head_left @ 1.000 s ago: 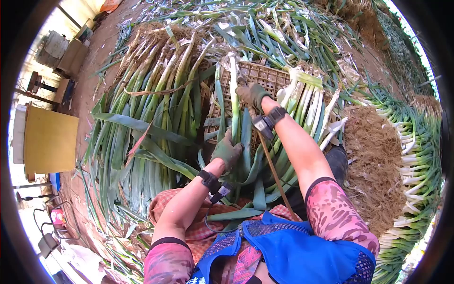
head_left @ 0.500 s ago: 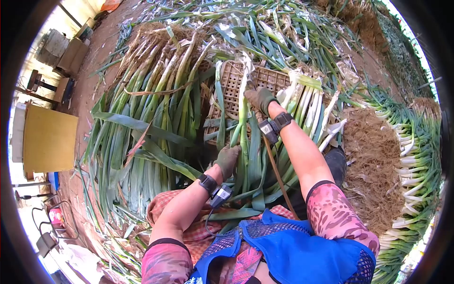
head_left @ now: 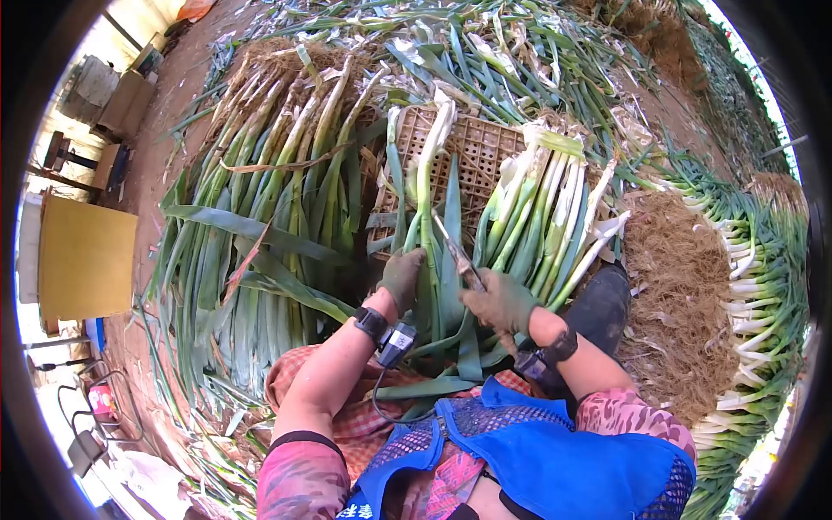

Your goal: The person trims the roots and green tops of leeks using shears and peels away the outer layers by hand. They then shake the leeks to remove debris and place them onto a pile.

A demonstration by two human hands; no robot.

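My gloved left hand [head_left: 402, 276] is closed around the green lower part of a leek [head_left: 424, 178]. Its white end points away from me, over a beige perforated plastic crate [head_left: 481, 147]. In my gloved right hand [head_left: 500, 301] is an air blow gun [head_left: 464, 267], its thin nozzle aimed forward beside the leek's green stem. A brown hose [head_left: 505, 343] trails from its back end toward my wrist. Several leeks with clean white stems [head_left: 542, 208] lie together on the crate's right side, just beyond my right hand.
To the left lies a big heap of rooted leeks [head_left: 286, 182]. Stripped leaves [head_left: 485, 43] litter the ground behind the crate. At the right, brown roots [head_left: 680, 295] border a long row of leeks [head_left: 750, 303]. A yellow board [head_left: 87, 256] stands far left.
My right hand has drawn back toward me along the leek with the blow gun, from the white end to near my left hand. The left hand has shifted slightly left and away from me.
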